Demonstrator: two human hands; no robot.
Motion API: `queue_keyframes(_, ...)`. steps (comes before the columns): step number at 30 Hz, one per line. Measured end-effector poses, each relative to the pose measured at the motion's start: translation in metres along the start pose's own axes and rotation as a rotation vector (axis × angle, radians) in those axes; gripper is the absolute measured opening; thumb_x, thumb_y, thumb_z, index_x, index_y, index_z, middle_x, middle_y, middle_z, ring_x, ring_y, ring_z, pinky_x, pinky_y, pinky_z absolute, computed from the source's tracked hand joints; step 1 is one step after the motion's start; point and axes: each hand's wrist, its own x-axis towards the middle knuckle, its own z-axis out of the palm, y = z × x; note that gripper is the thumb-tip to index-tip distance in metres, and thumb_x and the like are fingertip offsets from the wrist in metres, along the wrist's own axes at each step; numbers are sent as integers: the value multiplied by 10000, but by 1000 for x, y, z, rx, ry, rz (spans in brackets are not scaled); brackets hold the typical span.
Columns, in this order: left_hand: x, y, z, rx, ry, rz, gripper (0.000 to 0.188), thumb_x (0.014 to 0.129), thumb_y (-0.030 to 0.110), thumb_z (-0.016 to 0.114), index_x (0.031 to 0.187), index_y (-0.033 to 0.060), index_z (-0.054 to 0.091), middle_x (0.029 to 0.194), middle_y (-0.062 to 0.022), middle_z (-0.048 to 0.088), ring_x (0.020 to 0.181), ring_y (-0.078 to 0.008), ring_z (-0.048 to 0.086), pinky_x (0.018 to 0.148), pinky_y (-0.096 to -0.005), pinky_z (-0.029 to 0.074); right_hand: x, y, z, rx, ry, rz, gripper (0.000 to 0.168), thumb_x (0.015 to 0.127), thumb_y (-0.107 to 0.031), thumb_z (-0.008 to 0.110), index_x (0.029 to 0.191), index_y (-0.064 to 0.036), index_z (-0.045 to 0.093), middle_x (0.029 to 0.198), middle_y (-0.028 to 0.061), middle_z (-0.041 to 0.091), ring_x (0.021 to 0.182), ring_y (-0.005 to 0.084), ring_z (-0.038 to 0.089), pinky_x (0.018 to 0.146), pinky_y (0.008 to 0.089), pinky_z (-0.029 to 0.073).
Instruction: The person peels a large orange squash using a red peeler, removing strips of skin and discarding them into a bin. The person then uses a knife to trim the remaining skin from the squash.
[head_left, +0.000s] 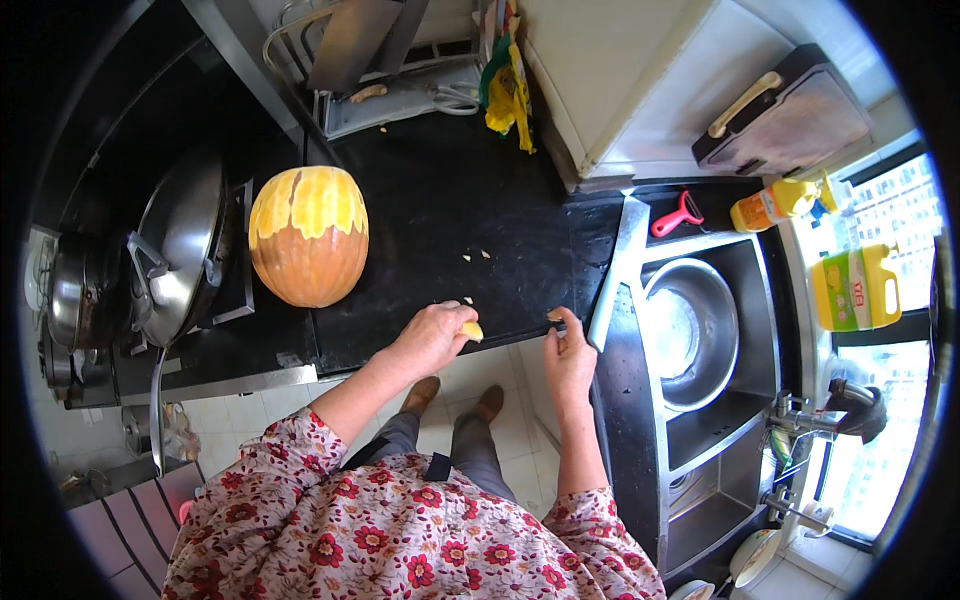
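My left hand (433, 337) holds a small yellow piece of pumpkin (472, 331) at the counter's front edge. To its right, my right hand (570, 356) pinches a small scrap of peel (554, 316) between thumb and finger. A large pumpkin (309, 236), its upper part peeled yellow and its lower part still orange, stands on the black countertop (442, 202) at the left. Several tiny scraps (484, 254) lie on the counter beyond my hands. A knife (621, 262) rests near the sink's left rim, and a red peeler (678, 216) lies beyond it.
At the right, a metal basin (691, 334) sits in the double sink (664, 465). Yellow bottles (855, 289) stand by the window. A wok (184, 255) and a pot (75, 292) are at the far left. Scissors (455, 98) lie in a tray (405, 105) at the back.
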Motion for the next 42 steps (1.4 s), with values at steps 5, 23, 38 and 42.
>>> queue_keyframes(5, 7, -3, -9, 12, -101, -75, 155, 799, 28, 767, 883, 13, 638, 920, -175, 686, 806, -357, 695, 721, -427, 556, 2, -7, 1, -162, -12, -4, 124, 984, -197, 637, 1064, -112, 595, 689, 194, 678, 693, 425, 691, 653, 526, 537)
queue_keyframes(23, 72, -44, -27, -172, 58, -184, 338, 877, 42, 738, 1200, -24, 665, 764, -99, 713, 578, -143, 684, 553, -303, 560, -3, -7, 6, 547, -96, 277, 413, 1024, -317, 640, 754, -6, 606, 607, -7, 526, 495, 126, 454, 438, 334, 329)
queue_keyframes(38, 3, -39, -14, 41, 34, -18, 178, 847, 88, 756, 1001, 4, 723, 854, -180, 712, 788, -328, 709, 731, -409, 569, 3, -27, 24, -396, -114, 46, 346, 933, -333, 670, 864, 4, 707, 880, 267, 720, 860, 438, 716, 785, 515, 578)
queue_keyframes(42, 8, -40, -13, 74, 19, -15, 100, 848, 95, 746, 852, 5, 704, 874, -194, 686, 838, -379, 688, 759, -446, 560, 10, -26, 30, -491, -109, 51, 297, 933, -273, 606, 894, 4, 705, 906, 277, 726, 884, 438, 724, 809, 520, 587)
